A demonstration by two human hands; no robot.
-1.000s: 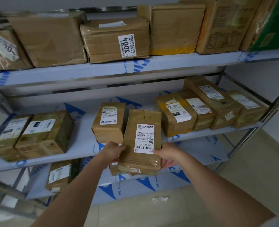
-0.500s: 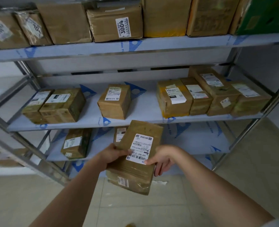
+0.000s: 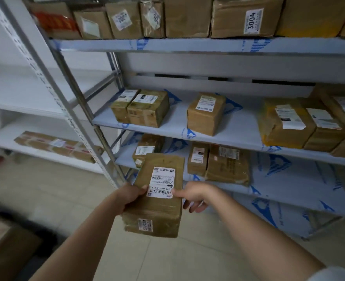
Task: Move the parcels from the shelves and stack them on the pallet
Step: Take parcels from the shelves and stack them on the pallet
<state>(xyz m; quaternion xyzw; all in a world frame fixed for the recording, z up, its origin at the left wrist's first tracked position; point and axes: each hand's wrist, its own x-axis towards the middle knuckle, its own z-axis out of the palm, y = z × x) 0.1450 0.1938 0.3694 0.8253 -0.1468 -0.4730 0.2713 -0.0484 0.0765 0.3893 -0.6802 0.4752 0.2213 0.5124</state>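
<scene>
- Held parcel (image 3: 159, 197): a flat brown carton with a white barcode label on its top face and a small sticker on its near end, lower centre of the frame, off the shelves and above the tiled floor (image 3: 45, 191).
- Left hand (image 3: 130, 196): grasps the parcel's left edge, thumb on the top face beside the label, fingers hidden under the carton.
- Right hand (image 3: 196, 196): thumb tip pressed on the label's right edge; the remaining fingers hang loosely curled just off the parcel's right side, so only a light pinch shows.
- Middle shelf (image 3: 238, 128), centre right: two parcels side by side at its left end, one small box (image 3: 206, 113) standing apart, a tight row of boxes at the right edge of the frame.
- Lower shelf (image 3: 289, 179): three parcels behind the held one, among them a wide flat carton (image 3: 227, 165).
- Top shelf (image 3: 187, 45), upper frame: a packed row of cartons, one labelled 3004 (image 3: 242, 19).
- White rack (image 3: 35, 126), left of frame: one long taped carton (image 3: 56, 146).
</scene>
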